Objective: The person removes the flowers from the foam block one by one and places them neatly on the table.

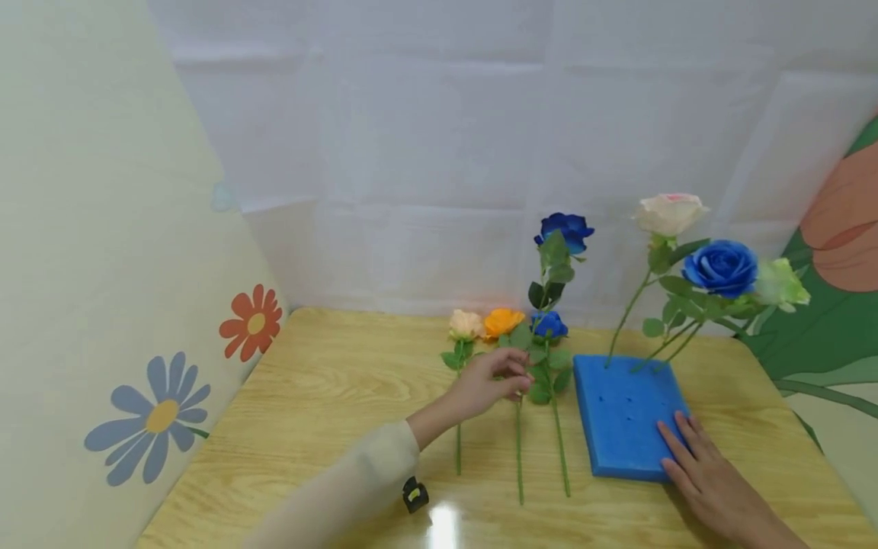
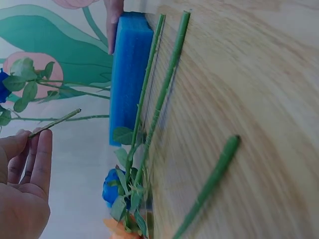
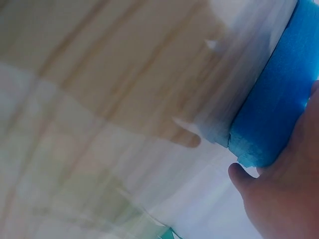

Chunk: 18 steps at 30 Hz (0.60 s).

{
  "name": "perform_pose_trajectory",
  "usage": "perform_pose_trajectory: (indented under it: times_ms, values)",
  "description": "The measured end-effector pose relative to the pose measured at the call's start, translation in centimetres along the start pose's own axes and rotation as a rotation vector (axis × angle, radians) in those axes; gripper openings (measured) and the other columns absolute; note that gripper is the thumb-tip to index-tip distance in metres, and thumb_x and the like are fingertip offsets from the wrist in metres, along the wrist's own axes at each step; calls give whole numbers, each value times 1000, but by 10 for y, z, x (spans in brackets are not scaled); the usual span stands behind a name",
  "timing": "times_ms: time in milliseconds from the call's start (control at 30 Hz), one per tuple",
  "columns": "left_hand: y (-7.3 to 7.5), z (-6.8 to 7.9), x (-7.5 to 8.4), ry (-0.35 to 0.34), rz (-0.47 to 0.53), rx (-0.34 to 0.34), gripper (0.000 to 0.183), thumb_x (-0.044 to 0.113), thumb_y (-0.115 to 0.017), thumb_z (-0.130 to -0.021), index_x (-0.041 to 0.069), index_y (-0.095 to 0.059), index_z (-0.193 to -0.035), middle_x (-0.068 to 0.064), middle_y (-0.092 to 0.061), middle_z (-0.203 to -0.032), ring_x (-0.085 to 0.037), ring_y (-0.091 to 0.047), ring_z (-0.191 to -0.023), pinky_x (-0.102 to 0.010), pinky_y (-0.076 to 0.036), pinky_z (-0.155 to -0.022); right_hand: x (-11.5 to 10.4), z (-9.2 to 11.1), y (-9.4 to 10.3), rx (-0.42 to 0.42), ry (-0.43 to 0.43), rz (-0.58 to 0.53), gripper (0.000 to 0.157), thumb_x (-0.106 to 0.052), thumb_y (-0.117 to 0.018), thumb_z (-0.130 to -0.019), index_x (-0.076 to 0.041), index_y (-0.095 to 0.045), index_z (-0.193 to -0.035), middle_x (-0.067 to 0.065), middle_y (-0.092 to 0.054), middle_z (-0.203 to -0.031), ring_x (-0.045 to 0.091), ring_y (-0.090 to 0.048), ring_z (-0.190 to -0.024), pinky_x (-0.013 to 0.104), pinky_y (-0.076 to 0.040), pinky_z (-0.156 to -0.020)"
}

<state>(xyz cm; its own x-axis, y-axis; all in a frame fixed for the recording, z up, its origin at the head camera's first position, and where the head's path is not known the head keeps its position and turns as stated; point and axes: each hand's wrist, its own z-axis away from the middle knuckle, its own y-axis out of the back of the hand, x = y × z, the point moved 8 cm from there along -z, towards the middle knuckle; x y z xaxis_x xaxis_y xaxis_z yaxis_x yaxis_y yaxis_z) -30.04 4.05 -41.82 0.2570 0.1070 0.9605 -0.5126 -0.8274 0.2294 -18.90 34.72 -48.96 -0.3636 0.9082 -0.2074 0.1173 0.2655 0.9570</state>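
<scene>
My left hand (image 1: 492, 379) pinches the stem (image 2: 56, 122) of a dark blue artificial rose (image 1: 564, 232) between thumb and fingers. The bloom stands upright above the hand, and the stem's cut end sticks out past the fingertips in the left wrist view. On the right, my right hand (image 1: 713, 480) rests with extended fingers on the near right corner of a blue foam block (image 1: 620, 427). Rising from the block's far part are a pale pink rose (image 1: 668, 213), a blue rose (image 1: 720, 268) and a whitish-green rose (image 1: 780, 286). Small holes dot the block's top.
Lying on the wooden table (image 1: 329, 381) are a peach rose (image 1: 466, 325), an orange rose (image 1: 504, 322) and another blue rose (image 1: 549, 325), stems toward me. A small black object (image 1: 414, 494) lies by the left sleeve. White cloth (image 1: 411, 152) hangs behind the table.
</scene>
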Motion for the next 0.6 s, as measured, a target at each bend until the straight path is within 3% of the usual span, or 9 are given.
perform_pose_trajectory:
  times_ms: [267, 367, 500, 600]
  values:
    - [23, 14, -9, 33, 10, 47, 33, 4, -66, -98, 0, -59, -130, -20, -68, -111, -29, -70, -97, -34, -63, -76, -1, 1, 0, -24, -6, 15, 54, -28, -47, -109, 1, -37, -154, 32, -23, -161, 14, 20, -153, 6, 21, -103]
    - [28, 18, -9, 40, 33, 56, 32, 2, -65, -98, -2, -59, -129, -21, -68, -111, -40, -68, -101, -35, -63, -77, 0, 2, -1, -59, -23, -7, 56, -29, -45, -110, 0, -34, -156, 32, -19, -162, 16, 21, -152, 6, 23, -102]
    - [33, 23, -9, 42, 30, 62, 31, 1, -64, -98, -1, -59, -128, -23, -68, -111, -40, -68, -100, -35, -63, -77, 0, 2, -3, -104, -46, -44, 57, -31, -42, -111, 0, -30, -157, 32, -13, -164, 17, 23, -152, 7, 24, -100]
    - [37, 26, -11, 48, 15, 66, 30, 1, -64, -98, -1, -59, -128, -21, -68, -109, -31, -70, -96, -35, -63, -76, 0, 1, -4, -123, -55, -67, 58, -32, -40, -111, 1, -28, -158, 32, -10, -164, 19, 24, -151, 9, 25, -101]
